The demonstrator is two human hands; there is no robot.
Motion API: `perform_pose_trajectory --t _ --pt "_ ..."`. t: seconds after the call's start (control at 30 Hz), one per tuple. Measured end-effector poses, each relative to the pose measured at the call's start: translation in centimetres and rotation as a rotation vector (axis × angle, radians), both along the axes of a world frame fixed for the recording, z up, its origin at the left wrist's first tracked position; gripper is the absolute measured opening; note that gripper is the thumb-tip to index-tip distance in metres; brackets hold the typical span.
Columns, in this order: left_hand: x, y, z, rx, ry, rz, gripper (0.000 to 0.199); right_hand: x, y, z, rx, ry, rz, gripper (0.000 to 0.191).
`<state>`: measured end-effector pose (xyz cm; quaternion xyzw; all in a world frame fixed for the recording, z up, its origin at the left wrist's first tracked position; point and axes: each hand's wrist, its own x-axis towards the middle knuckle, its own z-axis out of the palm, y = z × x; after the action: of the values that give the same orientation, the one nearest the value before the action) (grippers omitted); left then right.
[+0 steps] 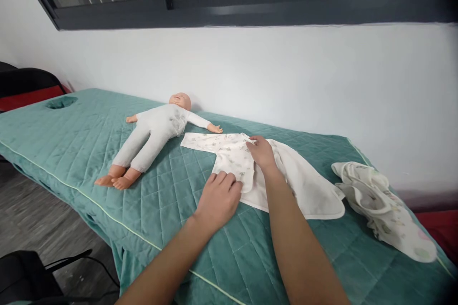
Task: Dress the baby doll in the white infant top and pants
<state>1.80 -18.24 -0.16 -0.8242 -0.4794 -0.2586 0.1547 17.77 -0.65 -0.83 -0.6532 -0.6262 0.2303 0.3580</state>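
Observation:
A small white baby shirt with a faint print lies spread on the green bed, one sleeve stretched left and its front opened out to the right. My left hand has its fingers curled over the lower hem of the printed front panel. Near the collar, my right hand pinches the shirt's edge between thumb and fingers. The plain white inside of the garment fans out beyond my right wrist. Left of the shirt, a baby doll in white padded cloth lies on its back, one hand close to the sleeve.
A quilted green cover spreads over the bed, which has a face hole at its far left. Crumpled printed baby clothes lie at the right. A white wall and barred window stand behind. A black bag-like object sits lower left.

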Motion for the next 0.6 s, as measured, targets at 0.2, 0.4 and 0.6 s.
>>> perform_pose_trajectory --t 0.2,0.4,0.6 --pt "1.1 0.2 -0.5 -0.142 -0.007 -0.018 0.019 0.1 -0.7 0.7 -0.048 -0.160 -0.031 0.034" --pt "0.4 0.4 -1.2 -0.280 -0.268 0.102 0.026 0.3 -0.9 0.8 -0.109 -0.176 -0.062 0.033" --pt "-0.8 1.6 -1.4 -0.426 -0.996 0.210 0.028 -0.5 -1.0 1.4 -0.073 0.044 0.060 0.039"
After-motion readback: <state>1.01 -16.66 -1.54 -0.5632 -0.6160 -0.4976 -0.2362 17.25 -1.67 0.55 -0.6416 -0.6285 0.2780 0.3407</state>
